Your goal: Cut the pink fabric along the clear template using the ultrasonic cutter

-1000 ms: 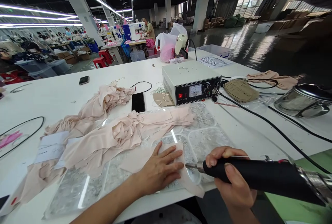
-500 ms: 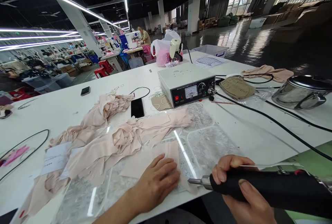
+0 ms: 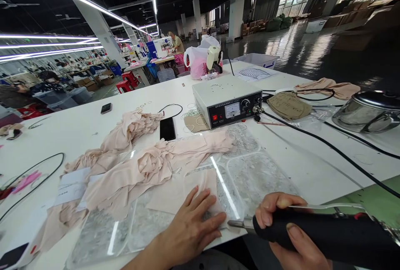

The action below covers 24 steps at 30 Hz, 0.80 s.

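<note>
Lying nearly flat on the clear mat [image 3: 259, 174], the thin beige cloth piece [image 3: 170, 193] sits at the near edge of the surface [image 3: 312, 170], partly hidden from me by the left hand [image 3: 190, 228]. I have that hand palm down on the cloth, its fingers spread, pinching nothing that I can see. The right hand [image 3: 289, 226] is wrapped around the black handheld tool [image 3: 331, 230], whose metal tip points left, just beside the left fingertips; I cannot tell from my view whether it touches cloth.

Beyond the cloth piece I see a rumpled beige fabric pile [image 3: 153, 163], and past it another fabric bundle [image 3: 131, 128]. A black phone [image 3: 168, 129] lies between that bundle and the control box [image 3: 233, 109], which has a dial on its front. A cable [image 3: 325, 145] runs from the box to the right, passing near brown paper patterns [image 3: 289, 105] and a metal pot [image 3: 365, 113].
</note>
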Motion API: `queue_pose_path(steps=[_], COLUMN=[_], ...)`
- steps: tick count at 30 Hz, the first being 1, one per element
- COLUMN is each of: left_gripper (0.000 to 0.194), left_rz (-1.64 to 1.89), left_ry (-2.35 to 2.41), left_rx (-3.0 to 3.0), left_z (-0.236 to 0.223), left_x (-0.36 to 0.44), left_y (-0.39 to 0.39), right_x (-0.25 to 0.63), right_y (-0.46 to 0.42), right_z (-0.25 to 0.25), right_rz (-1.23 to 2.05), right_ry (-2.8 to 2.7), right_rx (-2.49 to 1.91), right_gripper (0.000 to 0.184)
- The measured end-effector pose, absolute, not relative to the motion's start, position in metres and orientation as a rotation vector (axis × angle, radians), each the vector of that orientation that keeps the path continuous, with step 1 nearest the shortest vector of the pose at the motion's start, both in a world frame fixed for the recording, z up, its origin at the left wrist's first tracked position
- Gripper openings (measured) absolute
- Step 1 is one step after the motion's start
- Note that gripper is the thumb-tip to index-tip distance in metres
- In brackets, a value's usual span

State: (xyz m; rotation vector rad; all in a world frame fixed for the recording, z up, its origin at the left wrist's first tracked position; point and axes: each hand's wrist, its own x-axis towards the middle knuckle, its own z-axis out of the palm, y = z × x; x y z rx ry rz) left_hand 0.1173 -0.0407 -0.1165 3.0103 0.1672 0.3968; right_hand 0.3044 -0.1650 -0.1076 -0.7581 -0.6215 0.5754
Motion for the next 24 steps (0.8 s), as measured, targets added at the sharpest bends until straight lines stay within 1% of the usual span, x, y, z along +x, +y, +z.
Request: queue_pose_path(steps=[8, 12, 16, 24], left_gripper=[0.037, 0.037, 0.041, 0.033], left_rz=[0.32, 0.361, 0.367, 0.502], left_ry=[0.184, 0.175, 0.183, 0.21], left_rx=[3.009, 3.014, 3.022, 2.978], left_z=[-0.119, -0.122, -0.126, -0.137], left_x=[0.115, 0.114, 0.112, 0.112], left_y=[-0.044, -0.044, -0.045, -0.048], right_x=[0.311, 0.307, 0.303, 0.303], right_y=[-0.163, -0.157, -0.151, -0.147], right_z=[-0.105, -0.102, -0.103, -0.103], right_rz=[0.496, 0.487, 0.475, 0.504], right_ry=[-0.584, -0.597, -0.636, -0.61], right_rx=[-0.796, -0.829, -0.821, -0.843], right_gripper=[0.017, 0.017, 0.015, 0.016])
